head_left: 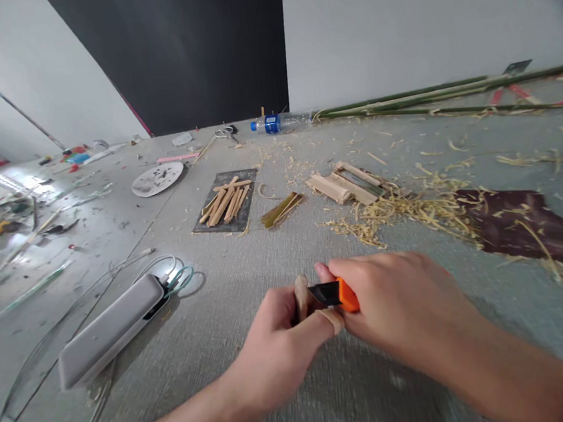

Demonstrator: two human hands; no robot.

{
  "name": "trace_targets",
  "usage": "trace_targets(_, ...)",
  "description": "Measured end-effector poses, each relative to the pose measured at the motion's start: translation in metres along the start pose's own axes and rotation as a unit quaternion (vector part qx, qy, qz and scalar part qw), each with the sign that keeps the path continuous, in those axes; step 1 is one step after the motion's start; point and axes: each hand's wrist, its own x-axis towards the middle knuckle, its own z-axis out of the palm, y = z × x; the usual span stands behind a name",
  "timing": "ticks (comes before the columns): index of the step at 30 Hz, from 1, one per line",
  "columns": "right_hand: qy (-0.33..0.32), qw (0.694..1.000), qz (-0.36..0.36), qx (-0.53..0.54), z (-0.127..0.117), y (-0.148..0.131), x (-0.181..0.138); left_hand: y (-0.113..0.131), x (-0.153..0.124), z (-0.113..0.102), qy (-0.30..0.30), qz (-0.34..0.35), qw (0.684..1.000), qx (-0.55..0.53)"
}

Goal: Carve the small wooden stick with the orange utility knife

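Note:
My right hand (396, 299) is closed around an orange utility knife (348, 295), its dark blade (324, 294) pointing left. The blade tip reaches the fingers of my left hand (280, 345), which is closed just beside it. Beige wrapping (332, 318) covers the left thumb tip, and another beige shape at the left index finger looks like wrapping too. Whatever the left fingers pinch is hidden. Beyond the hands lie split bamboo pieces (282, 209), pale wider bamboo strips (332, 187) and a heap of curly shavings (402, 210).
Short wooden sticks (227, 202) lie on a dark sheet (213, 226). A white power bank (113, 329) with cables sits left. Farther back are a paper plate (157, 180), a plastic bottle (272, 124) and long green bamboo poles (401, 102). Brown cloth-like material (519, 226) lies right.

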Motion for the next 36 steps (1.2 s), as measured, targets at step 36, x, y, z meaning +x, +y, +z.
trace_targets(36,-0.053,0.994,0.091,0.002,0.005,-0.007,0.001,-0.011,-0.011,0.027,0.044,-0.032,0.998,0.011)
